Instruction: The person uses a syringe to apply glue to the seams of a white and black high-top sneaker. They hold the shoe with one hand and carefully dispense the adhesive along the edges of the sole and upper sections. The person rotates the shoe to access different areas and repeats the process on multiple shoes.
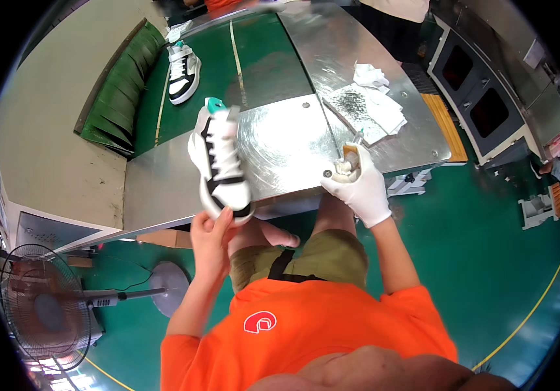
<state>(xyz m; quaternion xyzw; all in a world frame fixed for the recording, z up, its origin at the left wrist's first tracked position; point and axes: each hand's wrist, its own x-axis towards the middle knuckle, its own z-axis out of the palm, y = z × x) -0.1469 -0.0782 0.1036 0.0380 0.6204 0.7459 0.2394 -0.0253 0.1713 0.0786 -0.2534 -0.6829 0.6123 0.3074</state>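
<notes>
My left hand (pixel 212 240), bare, pinches the toe of a white and black sneaker (pixel 226 153) with white laces. The shoe is held over the near edge of the metal worktop, its heel with a teal lining pointing away from me. My right hand (pixel 363 192) wears a white glove and curls at the worktop's front edge. Its fingers close around a small whitish and brown object (pixel 349 161), whose kind I cannot make out. Just beyond the fingers, a slim piece with a greenish tip (pixel 358 136) sticks up.
Another white and black sneaker (pixel 183 73) stands on the green conveyor belt (pixel 260 49), near a green strip curtain (pixel 115 91). White cloths (pixel 384 111), one speckled black, lie on the metal worktop (pixel 410 140) at right. A pedestal fan (pixel 48 309) stands at lower left. People are partly visible beyond the worktop.
</notes>
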